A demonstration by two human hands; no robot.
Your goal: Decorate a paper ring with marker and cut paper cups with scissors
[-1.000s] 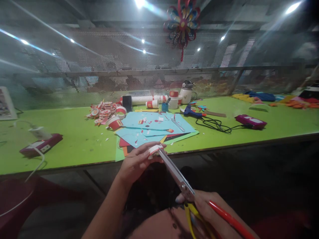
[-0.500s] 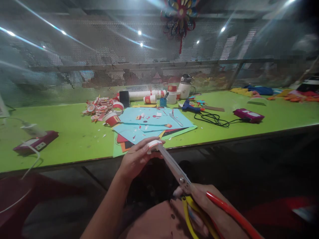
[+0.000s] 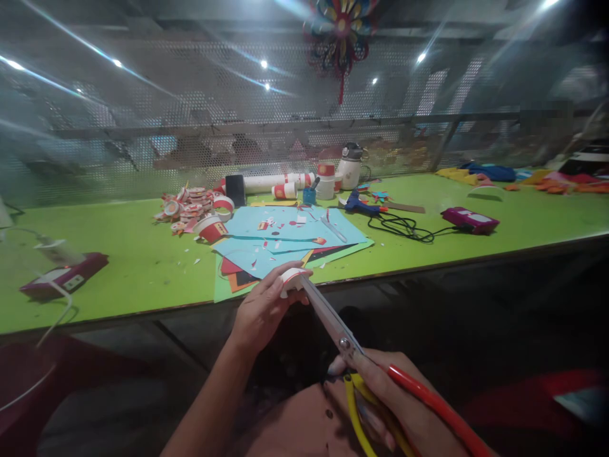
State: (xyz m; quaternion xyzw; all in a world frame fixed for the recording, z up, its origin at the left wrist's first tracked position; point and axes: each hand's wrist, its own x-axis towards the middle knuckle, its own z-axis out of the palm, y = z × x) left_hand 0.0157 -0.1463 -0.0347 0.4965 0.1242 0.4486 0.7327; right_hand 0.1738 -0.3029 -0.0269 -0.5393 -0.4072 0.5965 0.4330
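My left hand point(image 3: 262, 309) pinches a small white piece with a red edge point(image 3: 291, 277), just off the table's front edge. Large scissors point(image 3: 333, 324) with red and yellow handles are in my right hand point(image 3: 387, 387), fingers wrapped round them. Their blade tips touch the white piece beside my left fingers, and the blades look nearly closed. Beyond my hands lie light blue paper sheets point(image 3: 285, 228) with small scraps on them, over red, orange, black and green sheets.
On the green table point(image 3: 157, 279) stand cut paper cups point(image 3: 210, 228), a pile of cup pieces point(image 3: 190, 206), a blue glue gun point(image 3: 360, 203) with a black cord, a purple power strip point(image 3: 470, 219), another strip point(image 3: 64, 277) at left, and a white jug point(image 3: 350, 168).
The whole view has shifted slightly. The scissor blades look a little more closed on the white piece; both hands keep their holds.
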